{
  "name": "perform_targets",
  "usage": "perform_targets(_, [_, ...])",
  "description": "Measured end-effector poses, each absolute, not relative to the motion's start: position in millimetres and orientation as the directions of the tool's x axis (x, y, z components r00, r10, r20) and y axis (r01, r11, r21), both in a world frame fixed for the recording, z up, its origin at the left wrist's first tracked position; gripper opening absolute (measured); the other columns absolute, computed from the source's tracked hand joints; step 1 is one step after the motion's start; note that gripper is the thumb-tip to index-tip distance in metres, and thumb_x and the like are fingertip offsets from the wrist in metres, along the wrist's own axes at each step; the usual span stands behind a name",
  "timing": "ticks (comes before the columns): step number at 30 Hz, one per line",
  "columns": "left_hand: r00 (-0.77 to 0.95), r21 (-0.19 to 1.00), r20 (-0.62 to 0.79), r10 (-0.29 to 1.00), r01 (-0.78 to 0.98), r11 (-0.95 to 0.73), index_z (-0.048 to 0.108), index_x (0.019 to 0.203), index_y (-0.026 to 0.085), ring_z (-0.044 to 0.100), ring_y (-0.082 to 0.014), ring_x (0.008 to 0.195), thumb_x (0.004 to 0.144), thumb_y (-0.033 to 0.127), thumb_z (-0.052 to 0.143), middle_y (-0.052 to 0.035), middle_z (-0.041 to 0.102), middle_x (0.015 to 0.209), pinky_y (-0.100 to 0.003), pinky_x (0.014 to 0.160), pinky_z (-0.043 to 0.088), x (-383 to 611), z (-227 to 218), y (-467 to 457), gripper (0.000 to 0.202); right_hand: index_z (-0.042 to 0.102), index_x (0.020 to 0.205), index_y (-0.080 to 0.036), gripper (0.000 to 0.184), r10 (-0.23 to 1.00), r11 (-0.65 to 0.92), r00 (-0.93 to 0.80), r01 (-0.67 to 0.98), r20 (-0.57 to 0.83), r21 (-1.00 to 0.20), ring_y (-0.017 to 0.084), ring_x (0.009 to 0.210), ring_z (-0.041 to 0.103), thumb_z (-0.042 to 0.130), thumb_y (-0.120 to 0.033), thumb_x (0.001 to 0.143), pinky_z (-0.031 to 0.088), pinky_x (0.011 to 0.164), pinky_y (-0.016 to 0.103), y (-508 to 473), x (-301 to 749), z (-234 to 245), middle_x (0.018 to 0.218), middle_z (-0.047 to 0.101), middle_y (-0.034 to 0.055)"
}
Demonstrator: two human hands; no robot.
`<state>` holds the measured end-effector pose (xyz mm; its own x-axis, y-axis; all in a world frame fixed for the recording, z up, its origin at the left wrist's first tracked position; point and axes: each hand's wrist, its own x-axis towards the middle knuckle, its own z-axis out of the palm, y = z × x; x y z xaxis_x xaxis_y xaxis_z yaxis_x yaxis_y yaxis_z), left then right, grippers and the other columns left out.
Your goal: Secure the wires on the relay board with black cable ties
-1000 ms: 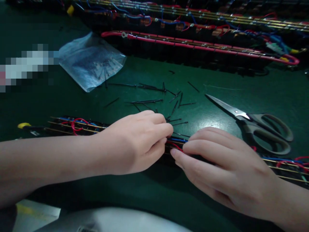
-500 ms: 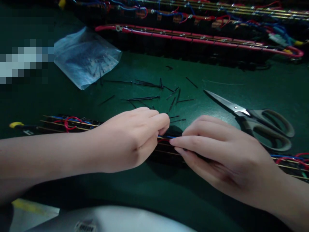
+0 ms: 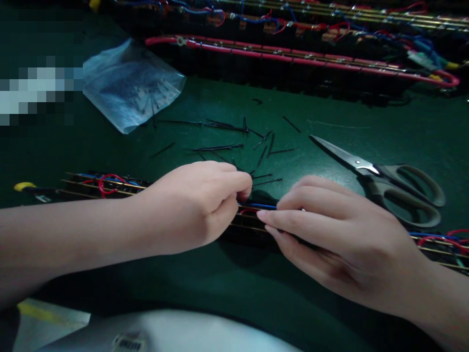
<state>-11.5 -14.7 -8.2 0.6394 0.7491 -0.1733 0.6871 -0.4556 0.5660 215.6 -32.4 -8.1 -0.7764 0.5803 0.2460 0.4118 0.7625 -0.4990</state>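
Note:
A long dark strip assembly (image 3: 252, 222) with brass-coloured rods and red and blue wires runs across the table beneath both hands. My left hand (image 3: 205, 200) is closed over its middle, fingers curled inward; whatever they grip is hidden. Just to its right, my right hand (image 3: 337, 234) has thumb and forefinger brought together at a short red wire (image 3: 249, 211) on the strip. What lies in that pinch is too small to make out. Beyond the hands, several black cable ties (image 3: 223, 126) are scattered on the green table (image 3: 205, 288).
Scissors (image 3: 361, 164) with dark handles lie right of the cable ties, blades pointing left. At the back left is a clear plastic bag (image 3: 128, 88) with dark ties inside. Larger wired assemblies (image 3: 293, 56) with thick red cable span the far side.
My left hand has shifted slightly left and up, widening the gap to my right hand. The right hand stays nearly in place.

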Motion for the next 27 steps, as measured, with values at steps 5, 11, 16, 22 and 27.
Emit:
perform_targets(5, [0.651, 0.613, -0.149, 0.744, 0.651, -0.447, 0.063, 0.097, 0.022, 0.058, -0.0119, 0.079, 0.096, 0.017, 0.041, 0.0036, 0.064, 0.085, -0.026, 0.071, 0.042, -14.8, -9.4, -14.5, 0.023, 0.073, 0.095, -0.012, 0.014, 0.581, 0.753, -0.771, 0.389, 0.259, -0.53, 0.014, 0.077, 0.052, 0.059, -0.01, 0.093, 0.042, 0.064, 0.029, -31.8, 216.9, -10.6, 0.082, 0.063, 0.0051])
perform_targets(11, [0.65, 0.651, -0.068, 0.757, 0.604, -0.46, 0.062, 0.1, 0.022, 0.06, -0.0067, 0.085, 0.096, 0.013, 0.048, 0.0078, 0.067, 0.093, -0.019, 0.075, 0.043, -13.3, -10.4, -11.9, 0.017, 0.072, 0.095, -0.013, 0.015, 0.59, 0.735, -0.77, 0.387, 0.244, -0.557, 0.014, 0.077, 0.053, 0.057, -0.01, 0.094, 0.043, 0.064, 0.028, -31.3, 218.1, -9.2, 0.083, 0.064, 0.0052])
perform_targets(16, [0.662, 0.643, -0.002, 0.75, 0.575, -0.506, 0.062, 0.1, 0.021, 0.058, -0.0049, 0.084, 0.095, 0.012, 0.053, 0.0072, 0.065, 0.094, -0.015, 0.072, 0.042, -14.3, -10.4, -14.6, 0.013, 0.072, 0.097, -0.015, 0.017, 0.597, 0.721, -0.772, 0.398, 0.217, -0.567, 0.014, 0.076, 0.054, 0.057, -0.01, 0.094, 0.041, 0.062, 0.028, -30.2, 218.8, -8.2, 0.083, 0.064, 0.0052])
perform_targets(22, [0.667, 0.668, -0.003, 0.745, 0.556, -0.495, 0.062, 0.096, 0.022, 0.058, -0.0051, 0.082, 0.093, 0.01, 0.055, 0.0077, 0.065, 0.09, -0.015, 0.072, 0.043, -14.1, -8.2, -15.2, 0.014, 0.07, 0.094, -0.017, 0.015, 0.607, 0.705, -0.77, 0.409, 0.196, -0.58, 0.014, 0.078, 0.054, 0.057, -0.011, 0.096, 0.042, 0.064, 0.028, -30.0, 220.0, -7.0, 0.085, 0.064, 0.0041])
perform_targets(27, [0.624, 0.727, -0.065, 0.778, 0.564, -0.392, 0.062, 0.095, 0.024, 0.061, -0.0058, 0.078, 0.09, 0.01, 0.058, 0.0091, 0.068, 0.088, -0.017, 0.069, 0.045, -12.4, -4.3, -13.5, 0.015, 0.071, 0.093, -0.017, 0.015, 0.607, 0.694, -0.768, 0.386, 0.204, -0.608, 0.013, 0.076, 0.054, 0.056, -0.011, 0.095, 0.043, 0.064, 0.027, -29.8, 218.7, -7.3, 0.084, 0.065, 0.0039])
